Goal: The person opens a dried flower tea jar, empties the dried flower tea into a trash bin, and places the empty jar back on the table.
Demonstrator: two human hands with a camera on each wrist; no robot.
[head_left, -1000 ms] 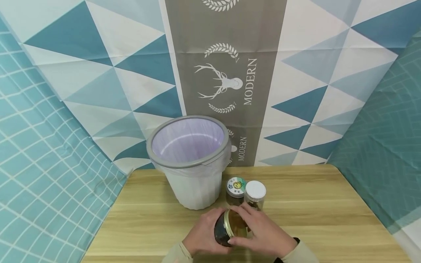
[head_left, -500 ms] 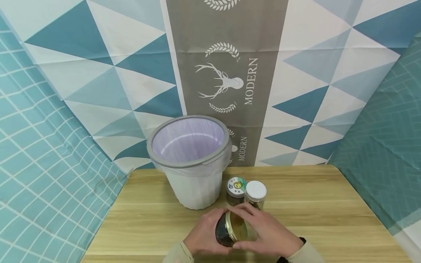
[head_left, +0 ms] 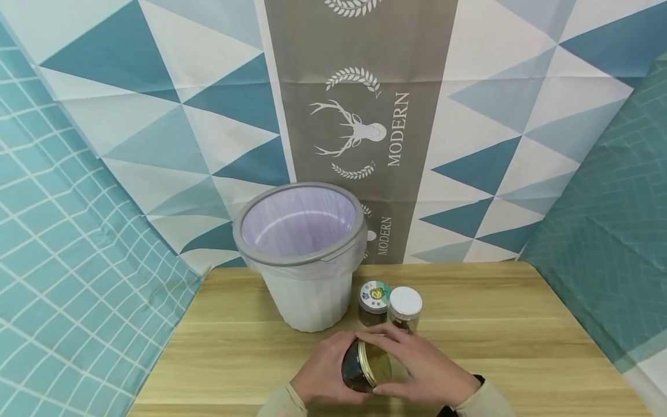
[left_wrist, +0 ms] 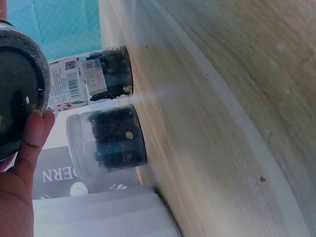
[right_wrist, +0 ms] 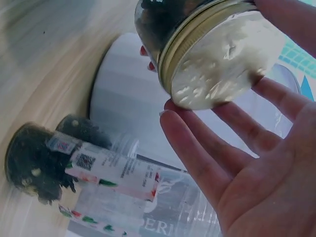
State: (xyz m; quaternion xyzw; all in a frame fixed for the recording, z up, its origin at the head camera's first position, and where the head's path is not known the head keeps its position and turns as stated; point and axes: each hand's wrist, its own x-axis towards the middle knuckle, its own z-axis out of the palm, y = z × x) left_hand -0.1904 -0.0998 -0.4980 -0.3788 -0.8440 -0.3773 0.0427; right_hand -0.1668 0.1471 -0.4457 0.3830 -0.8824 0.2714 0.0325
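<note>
Held tilted between both hands, low in the middle of the head view, is a dark-filled glass jar (head_left: 352, 370) with a gold-coloured lid (head_left: 380, 362) facing right. My left hand (head_left: 324, 369) grips the body; the thumb presses near the base in the left wrist view. From the other side, my right hand (head_left: 424, 370) spans the lid, thumb and fingertips at its edge. Its crinkled, shiny face (right_wrist: 222, 61) shows in the right wrist view. Just beyond stand a clear jar with a printed lid (head_left: 374, 296) and a taller, labelled jar with a white lid (head_left: 405, 302).
A white bin (head_left: 312, 301) with a grey rim and a pale purple liner stands behind the hands, to the left of the two jars. The wooden table (head_left: 484, 324) reaches back to a patterned cloth wall (head_left: 359, 46). Blue cloths hang at either side.
The jar and my right hand have shifted slightly to the right. My right thumb has slid a little along the lid's lower edge. My left hand has barely moved, and its grip stays.
</note>
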